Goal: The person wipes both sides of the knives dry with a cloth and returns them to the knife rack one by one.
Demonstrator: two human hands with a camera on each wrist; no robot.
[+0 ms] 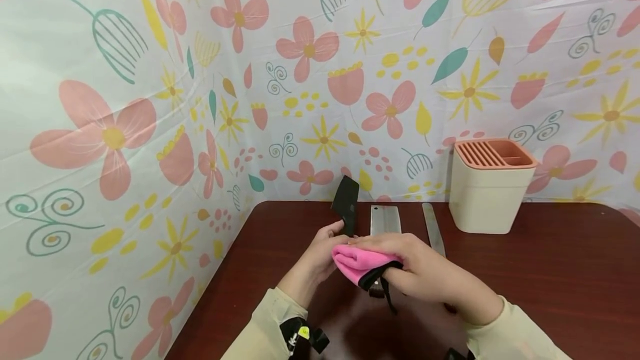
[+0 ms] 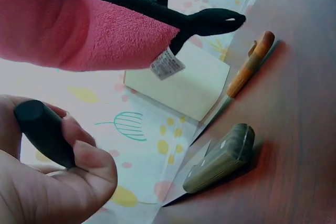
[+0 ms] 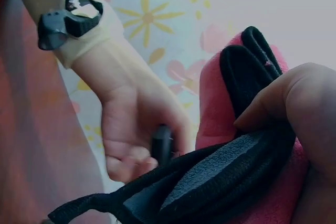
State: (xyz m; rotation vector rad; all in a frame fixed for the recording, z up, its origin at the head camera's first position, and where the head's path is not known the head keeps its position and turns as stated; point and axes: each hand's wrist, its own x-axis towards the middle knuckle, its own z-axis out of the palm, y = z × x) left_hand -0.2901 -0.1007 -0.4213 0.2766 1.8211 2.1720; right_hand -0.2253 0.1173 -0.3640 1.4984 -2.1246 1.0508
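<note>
A black-bladed knife (image 1: 346,196) points up and away in my left hand (image 1: 317,257), whose fingers curl round its black handle (image 2: 44,132). My right hand (image 1: 425,268) grips a folded pink cloth (image 1: 361,263) with black edging, a dark grey side and a black hanging loop (image 2: 218,21). In the head view the cloth is just right of the left hand and hides part of the knife's handle end. Beyond the hands lies a cleaver (image 1: 385,220) with a broad silver blade; its greenish-brown handle (image 2: 223,156) shows in the left wrist view.
A narrow-bladed knife (image 1: 433,229) with an orange-brown handle (image 2: 252,66) lies right of the cleaver. Behind it stands a cream knife holder (image 1: 487,204) with a slotted orange top. The dark red table (image 1: 560,271) meets a flowered cloth backdrop (image 1: 310,99) behind and left.
</note>
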